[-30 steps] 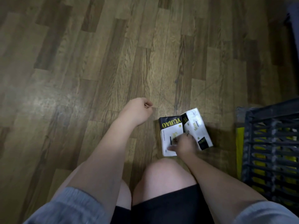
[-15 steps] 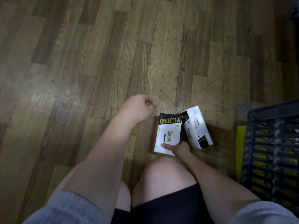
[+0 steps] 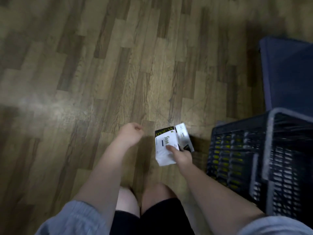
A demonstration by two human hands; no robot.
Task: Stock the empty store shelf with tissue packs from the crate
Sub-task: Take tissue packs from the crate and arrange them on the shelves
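Nearest: the person's knees and dark shorts at the bottom edge, grey sleeves to either side. Right hand [image 3: 182, 156]: reaches forward past the knee, thumb laid across the white face of the near tissue pack [image 3: 165, 147], remaining fingers hidden beneath it, so it pinches that pack from its near right corner; the second tissue pack [image 3: 183, 135] sits just behind and to the right, touching the first, and whether the same hand also grips it cannot be told. Pack attitude: long axis of the near pack runs away from the body, black band at the far end, white end toward the wrist; both packs appear held above the wooden floor [image 3: 101, 73], though blur leaves the clearance uncertain. Left hand [image 3: 131, 134]: level with the packs, to their left and apart from them, fingers curled into a loose fist, nothing seen in it. Crate [image 3: 237, 153]: dark lattice plastic, close on the right of the right hand, yellow showing through its side. Beyond the crate: a dark blue container [image 3: 288, 73]. Shelf: not in view. Judgement: the right hand already carries the load, the left the nearer free hand to take the second pack; the carry to the shelf is the next call.
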